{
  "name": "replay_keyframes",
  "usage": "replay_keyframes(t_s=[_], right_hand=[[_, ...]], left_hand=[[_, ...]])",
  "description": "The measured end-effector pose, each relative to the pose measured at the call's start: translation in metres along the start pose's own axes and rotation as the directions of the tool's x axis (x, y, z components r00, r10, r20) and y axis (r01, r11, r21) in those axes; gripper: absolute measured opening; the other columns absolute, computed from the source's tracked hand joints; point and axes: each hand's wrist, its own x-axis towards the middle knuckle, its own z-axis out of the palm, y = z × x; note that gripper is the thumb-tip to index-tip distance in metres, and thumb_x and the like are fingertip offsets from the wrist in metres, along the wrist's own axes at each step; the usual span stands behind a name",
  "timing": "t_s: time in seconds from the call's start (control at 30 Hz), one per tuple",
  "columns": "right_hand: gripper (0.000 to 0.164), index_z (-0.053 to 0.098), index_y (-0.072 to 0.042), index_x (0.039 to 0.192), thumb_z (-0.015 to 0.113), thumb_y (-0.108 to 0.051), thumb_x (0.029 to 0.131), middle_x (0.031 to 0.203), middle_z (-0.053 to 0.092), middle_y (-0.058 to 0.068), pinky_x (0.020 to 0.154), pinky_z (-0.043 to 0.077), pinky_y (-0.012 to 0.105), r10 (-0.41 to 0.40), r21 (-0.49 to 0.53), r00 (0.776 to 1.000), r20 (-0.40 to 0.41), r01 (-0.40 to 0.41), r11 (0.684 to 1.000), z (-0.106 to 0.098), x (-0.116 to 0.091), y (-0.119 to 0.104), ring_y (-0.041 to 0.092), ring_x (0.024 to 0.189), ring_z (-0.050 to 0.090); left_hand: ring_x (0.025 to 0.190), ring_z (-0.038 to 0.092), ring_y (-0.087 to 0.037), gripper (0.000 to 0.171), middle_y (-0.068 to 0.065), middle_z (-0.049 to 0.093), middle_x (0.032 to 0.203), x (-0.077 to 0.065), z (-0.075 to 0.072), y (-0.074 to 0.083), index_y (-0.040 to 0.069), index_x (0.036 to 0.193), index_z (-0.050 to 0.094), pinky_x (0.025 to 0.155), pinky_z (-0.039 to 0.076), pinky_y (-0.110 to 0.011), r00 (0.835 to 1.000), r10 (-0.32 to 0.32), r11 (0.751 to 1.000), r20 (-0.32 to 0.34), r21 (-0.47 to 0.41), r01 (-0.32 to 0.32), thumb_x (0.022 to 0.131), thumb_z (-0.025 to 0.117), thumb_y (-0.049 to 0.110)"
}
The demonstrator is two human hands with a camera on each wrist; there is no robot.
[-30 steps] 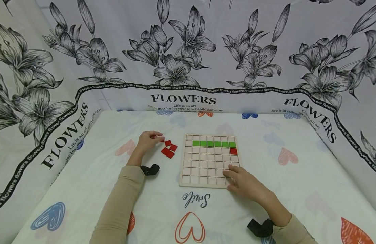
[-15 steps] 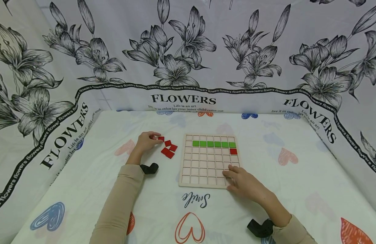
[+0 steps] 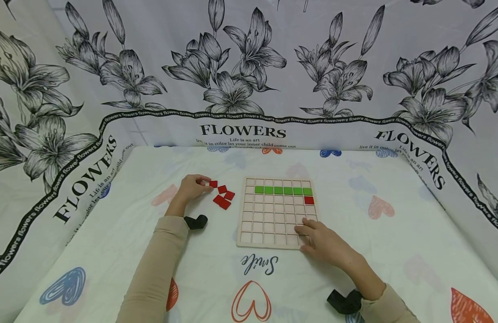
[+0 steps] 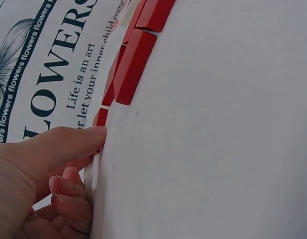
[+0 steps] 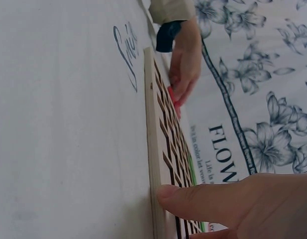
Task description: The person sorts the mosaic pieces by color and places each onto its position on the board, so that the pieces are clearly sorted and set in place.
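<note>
My left hand [image 3: 192,187] is at the far left of the board, thumb and index finger pinching the near edge of a small red square tile [image 3: 213,184]. In the left wrist view the thumb [image 4: 83,141] covers part of that tile. Several more red tiles [image 3: 222,202] lie in a loose cluster just beside it. My right hand [image 3: 327,242] rests on the near right corner of the wooden grid board [image 3: 269,246]. Its thumb [image 5: 175,196] touches the board's front edge in the right wrist view, while the fingers lie over the cells.
A row of green tiles [image 3: 278,190] fills most of the board's second row. One red tile [image 3: 309,200] sits below its right end. A white cloth printed with hearts [image 3: 381,207] covers the table, and a flower-printed curtain [image 3: 245,67] stands behind.
My left fingertips have drawn back slightly to the left, so more of the red tile shows. The right hand and the board have stayed put.
</note>
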Motion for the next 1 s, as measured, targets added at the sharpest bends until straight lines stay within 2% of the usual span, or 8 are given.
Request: replay_keyframes(t_s=[0.37, 0.6, 1.0], right_hand=[[0.048, 0.061, -0.005, 0.127, 0.074, -0.018, 0.083, 0.137, 0.053, 0.025, 0.098, 0.047, 0.053, -0.019, -0.008, 1.0, -0.001, 0.019, 1.0, -0.0009, -0.0012, -0.0006, 0.044, 0.126, 0.052], [0.048, 0.06, -0.005, 0.129, 0.073, -0.019, 0.084, 0.14, 0.051, 0.024, 0.102, 0.045, 0.054, 0.017, 0.004, 1.0, 0.006, -0.017, 1.0, -0.002, -0.0002, -0.0016, 0.044, 0.129, 0.049], [0.049, 0.06, -0.005, 0.129, 0.073, -0.019, 0.084, 0.139, 0.051, 0.025, 0.1, 0.045, 0.054, 0.018, 0.014, 1.0, 0.016, -0.018, 1.0, -0.0028, -0.001, -0.0025, 0.044, 0.128, 0.05]], left_hand=[[0.08, 0.045, -0.015, 0.035, 0.0, 0.053, 0.084, 0.001, 0.0009, -0.0022, 0.003, 0.113, 0.068, 0.069, 0.037, -0.024, 0.999, 0.039, 0.999, -0.037, 0.02, -0.038, 0.086, 0.071, 0.024], [0.079, 0.046, -0.015, 0.034, 0.001, 0.054, 0.08, 0.0011, 0.0041, -0.006, 0.002, 0.113, 0.069, 0.071, 0.038, -0.025, 0.997, 0.054, 0.998, -0.063, -0.007, -0.055, 0.086, 0.071, 0.023], [0.082, 0.046, -0.017, 0.035, -0.001, 0.053, 0.083, 0.0005, 0.0048, -0.0064, 0.003, 0.113, 0.068, 0.072, 0.038, -0.026, 0.996, 0.058, 0.998, -0.06, -0.008, -0.059, 0.086, 0.071, 0.026]])
